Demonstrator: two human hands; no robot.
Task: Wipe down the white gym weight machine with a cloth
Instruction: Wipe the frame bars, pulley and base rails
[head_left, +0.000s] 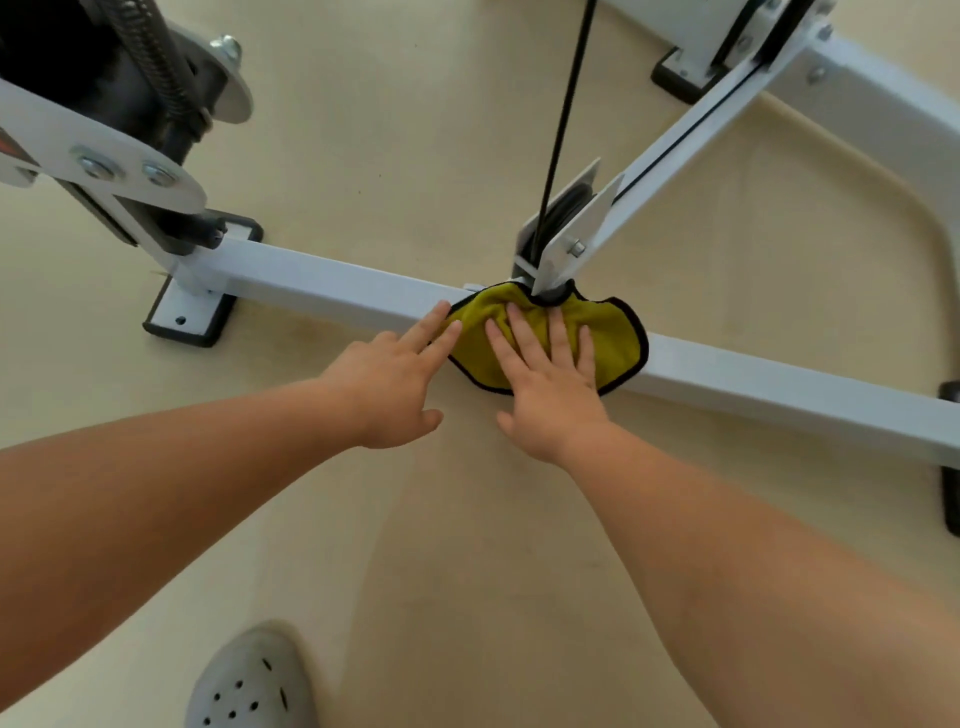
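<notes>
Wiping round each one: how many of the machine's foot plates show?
3 foot plates: one at the left end of the white bar, one just behind it, one at top right. Dark shapes at the right edge may be more.

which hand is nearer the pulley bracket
Right. The right hand lies flat on the yellow cloth close beside the pulley bracket; the left hand is farther left, fingertips at the cloth's edge.

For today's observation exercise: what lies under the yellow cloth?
The white floor bar runs beneath the yellow cloth, emerging both sides; the covered stretch is hidden.
</notes>
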